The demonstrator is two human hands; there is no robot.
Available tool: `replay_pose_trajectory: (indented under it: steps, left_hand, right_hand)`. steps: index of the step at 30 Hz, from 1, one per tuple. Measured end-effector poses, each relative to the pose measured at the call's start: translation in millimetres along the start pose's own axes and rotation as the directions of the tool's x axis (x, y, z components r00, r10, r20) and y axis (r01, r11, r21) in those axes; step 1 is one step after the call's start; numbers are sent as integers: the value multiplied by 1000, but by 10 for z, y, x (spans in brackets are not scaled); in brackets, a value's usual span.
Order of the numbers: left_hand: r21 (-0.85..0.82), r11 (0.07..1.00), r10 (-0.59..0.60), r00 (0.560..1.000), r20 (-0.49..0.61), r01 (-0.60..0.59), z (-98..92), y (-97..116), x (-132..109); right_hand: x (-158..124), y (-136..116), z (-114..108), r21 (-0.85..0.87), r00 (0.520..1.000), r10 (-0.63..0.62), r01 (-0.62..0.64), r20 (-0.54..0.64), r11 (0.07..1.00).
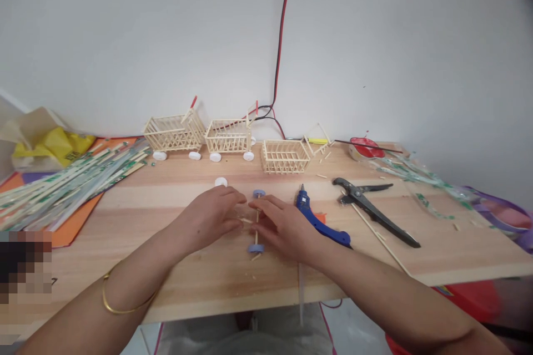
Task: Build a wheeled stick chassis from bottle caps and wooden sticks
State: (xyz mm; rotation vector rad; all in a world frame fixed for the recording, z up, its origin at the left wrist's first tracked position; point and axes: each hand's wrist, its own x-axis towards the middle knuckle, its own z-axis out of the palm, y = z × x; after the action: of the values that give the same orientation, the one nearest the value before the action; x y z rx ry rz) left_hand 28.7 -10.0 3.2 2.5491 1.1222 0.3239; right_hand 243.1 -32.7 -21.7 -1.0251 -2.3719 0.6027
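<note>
A thin wooden axle point(257, 237) with a blue-grey wheel point(259, 193) at its far end and another blue-grey wheel point(255, 248) at its near end lies on the table between my hands. My right hand point(283, 224) is curled against the axle from the right, fingers closed about its middle. From the left, my left hand point(214, 213) reaches in, thumb and fingers bent around a short wooden stick point(246, 221) that points towards the axle. My fingers partly hide this stick's ends. Beyond my left fingers lies a loose white wheel point(221, 182).
Two stick-built carts point(172, 133) point(229, 136) on white wheels and a wheelless cart basket point(286, 156) stand along the wall. Right of my hands lie a blue glue gun point(322, 224) and black cutters point(375, 211). Bundled sticks point(83, 183) cover the left side.
</note>
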Motion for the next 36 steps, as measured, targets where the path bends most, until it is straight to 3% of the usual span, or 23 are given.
replay_pose_trajectory:
  steps: [22, 30, 36]
  left_hand:
    - [7, 1000, 12, 999, -38, -12, 16, -8, -3]
    - [-111, 986, -132, 990, -49, 126, 14, -12, -28]
    - [-201, 967, -166, 985, -47, 154, 36, -33, -44]
  right_hand:
    - [19, -27, -20, 12, 1000, 26, -26, -9, 1000]
    - [17, -25, -6, -10, 999, 53, -53, -4, 999]
    - [10, -3, -1, -8, 997, 75, -75, -3, 997]
